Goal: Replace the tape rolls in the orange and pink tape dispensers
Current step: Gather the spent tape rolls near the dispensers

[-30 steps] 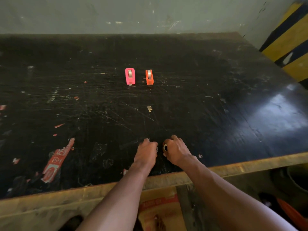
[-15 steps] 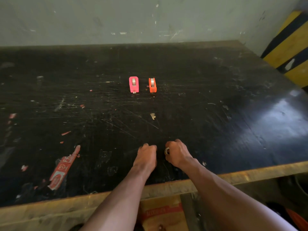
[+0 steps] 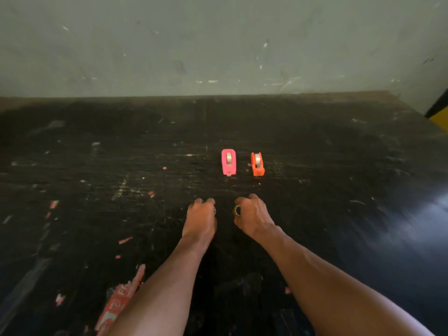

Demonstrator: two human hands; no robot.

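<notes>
A pink tape dispenser (image 3: 228,162) and an orange tape dispenser (image 3: 257,163) stand side by side on the black table (image 3: 339,180), each with a tape roll in it. Just short of them, my left hand (image 3: 201,218) is closed around a small tape roll (image 3: 214,210), of which only an edge shows. My right hand (image 3: 252,215) is closed around another tape roll (image 3: 237,210), whose ring and dark hole show at the thumb side. Both hands are about a hand's length from the dispensers.
The scratched table carries scraps of red sticker (image 3: 118,299) at the near left and small bits of debris. A grey wall (image 3: 218,44) rises behind it. A yellow and black striped post (image 3: 440,112) stands at the far right.
Both hands have moved forward from the near table edge toward the dispensers, each still holding its roll, and have spread slightly apart. The camera has tilted up and moved closer.
</notes>
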